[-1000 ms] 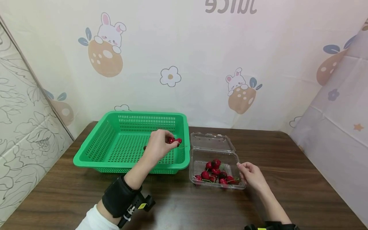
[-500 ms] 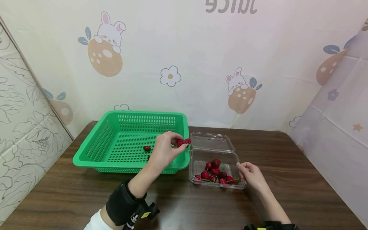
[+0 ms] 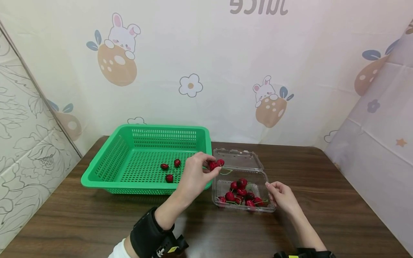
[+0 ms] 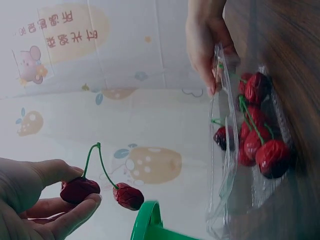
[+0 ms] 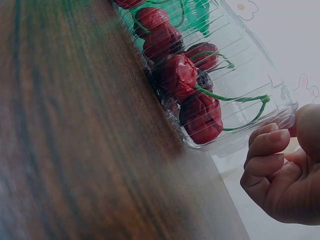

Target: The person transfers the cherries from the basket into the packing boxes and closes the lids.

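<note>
Fingers (image 4: 77, 215) of the left hand (image 3: 195, 175) pinch one cherry (image 4: 80, 190), and from my remote seat I see its stem-mate (image 4: 128, 196) dangling beside it. On my head view the pair shows past the right rim of the green basket (image 3: 145, 157), where three loose cherries (image 3: 169, 178) lie. The right hand (image 3: 281, 196) grips the right edge of the clear container (image 3: 222, 184), which holds clustered cherries (image 3: 242, 192). Both vessels stand on a brown table (image 3: 219, 233).

Perhaps a home: bunny-print cloth (image 3: 222, 114), table (image 3: 342, 204)
</note>
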`<action>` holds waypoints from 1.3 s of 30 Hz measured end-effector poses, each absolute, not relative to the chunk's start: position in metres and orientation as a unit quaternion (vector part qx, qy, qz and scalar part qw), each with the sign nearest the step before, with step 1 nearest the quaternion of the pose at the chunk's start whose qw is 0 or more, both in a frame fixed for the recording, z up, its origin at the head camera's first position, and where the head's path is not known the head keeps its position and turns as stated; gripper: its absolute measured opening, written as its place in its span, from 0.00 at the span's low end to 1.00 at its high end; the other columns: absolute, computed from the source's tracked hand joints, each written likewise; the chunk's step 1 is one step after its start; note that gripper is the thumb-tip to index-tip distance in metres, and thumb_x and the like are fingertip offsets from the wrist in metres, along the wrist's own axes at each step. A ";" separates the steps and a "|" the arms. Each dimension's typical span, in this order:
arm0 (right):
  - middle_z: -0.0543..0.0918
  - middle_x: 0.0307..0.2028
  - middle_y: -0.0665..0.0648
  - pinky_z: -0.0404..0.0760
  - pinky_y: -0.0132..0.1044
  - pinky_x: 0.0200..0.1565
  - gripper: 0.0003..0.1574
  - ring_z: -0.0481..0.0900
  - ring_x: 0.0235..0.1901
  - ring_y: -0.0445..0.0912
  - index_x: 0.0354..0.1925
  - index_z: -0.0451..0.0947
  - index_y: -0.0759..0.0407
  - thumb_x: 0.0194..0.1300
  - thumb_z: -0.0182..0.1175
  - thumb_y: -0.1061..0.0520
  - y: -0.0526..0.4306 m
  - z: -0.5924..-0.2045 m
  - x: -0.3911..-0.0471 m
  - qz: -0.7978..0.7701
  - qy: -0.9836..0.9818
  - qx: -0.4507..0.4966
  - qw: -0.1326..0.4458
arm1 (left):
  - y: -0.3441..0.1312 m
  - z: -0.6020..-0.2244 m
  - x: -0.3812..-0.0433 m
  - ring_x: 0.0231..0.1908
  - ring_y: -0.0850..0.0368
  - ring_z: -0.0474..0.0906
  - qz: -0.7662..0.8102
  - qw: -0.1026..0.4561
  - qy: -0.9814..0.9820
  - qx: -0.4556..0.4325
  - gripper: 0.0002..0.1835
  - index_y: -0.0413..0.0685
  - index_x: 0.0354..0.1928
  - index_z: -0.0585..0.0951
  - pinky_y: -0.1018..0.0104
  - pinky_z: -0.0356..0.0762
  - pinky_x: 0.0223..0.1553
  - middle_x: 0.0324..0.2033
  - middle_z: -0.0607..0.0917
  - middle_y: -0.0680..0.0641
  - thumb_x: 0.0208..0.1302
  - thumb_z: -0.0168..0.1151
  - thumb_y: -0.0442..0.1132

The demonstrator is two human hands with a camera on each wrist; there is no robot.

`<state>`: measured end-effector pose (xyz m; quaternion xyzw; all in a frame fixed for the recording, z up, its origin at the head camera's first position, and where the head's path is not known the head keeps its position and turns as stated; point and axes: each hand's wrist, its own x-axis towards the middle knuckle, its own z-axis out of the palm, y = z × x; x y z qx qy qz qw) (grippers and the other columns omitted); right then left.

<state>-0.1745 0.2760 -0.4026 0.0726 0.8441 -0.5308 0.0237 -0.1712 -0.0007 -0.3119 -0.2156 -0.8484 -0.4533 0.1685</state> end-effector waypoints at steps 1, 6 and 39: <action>0.67 0.15 0.51 0.65 0.31 0.15 0.20 0.63 0.12 0.40 0.35 0.64 0.70 0.67 0.47 0.51 0.276 -0.402 -0.175 -0.531 0.844 0.072 0.024 | 0.001 -0.312 -0.171 0.27 0.59 0.75 -0.451 0.170 -0.849 -0.215 0.11 0.36 0.36 0.80 0.79 0.72 0.25 0.30 0.78 0.46 0.51 0.65 0.34; 0.67 0.15 0.52 0.65 0.32 0.16 0.21 0.63 0.12 0.41 0.35 0.64 0.70 0.67 0.47 0.50 0.276 -0.400 -0.174 -0.533 0.843 0.072 0.025 | 0.009 -0.315 -0.169 0.26 0.59 0.75 -0.442 0.180 -0.852 -0.216 0.11 0.35 0.36 0.80 0.79 0.71 0.24 0.31 0.78 0.45 0.51 0.65 0.34; 0.67 0.15 0.51 0.65 0.31 0.16 0.20 0.63 0.12 0.40 0.36 0.64 0.70 0.67 0.47 0.50 0.275 -0.401 -0.174 -0.534 0.841 0.079 0.032 | 0.050 -0.346 -0.163 0.22 0.63 0.70 -0.347 0.142 -0.904 -0.204 0.12 0.37 0.34 0.79 0.78 0.68 0.22 0.28 0.75 0.48 0.50 0.67 0.37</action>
